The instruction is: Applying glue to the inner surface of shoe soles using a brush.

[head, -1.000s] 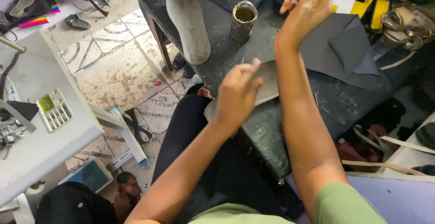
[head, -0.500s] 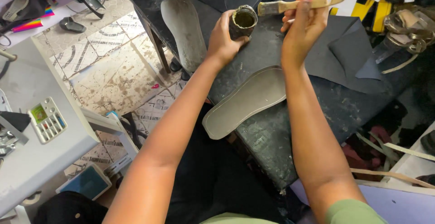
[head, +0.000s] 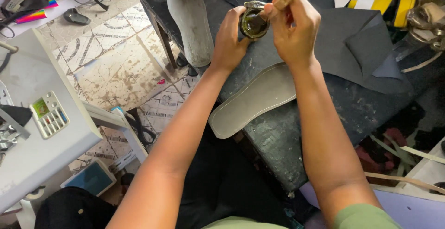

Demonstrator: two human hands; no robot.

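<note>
Left hand (head: 228,41) wraps the small glue tin (head: 253,21), right hand (head: 293,23) pinches a brush into it. Best load lightly, tin level above the grey insole (head: 254,100) on the tabletop (head: 296,141).

Your left hand (head: 229,41) grips a small glue tin (head: 253,21); your right hand (head: 294,27) holds a brush over it, above the grey insole (head: 255,100) on the dark surface (head: 352,113).

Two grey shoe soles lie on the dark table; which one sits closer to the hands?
The flat insole directly beneath the forearms; the other sole lies farther left, near the table's edge.
</note>
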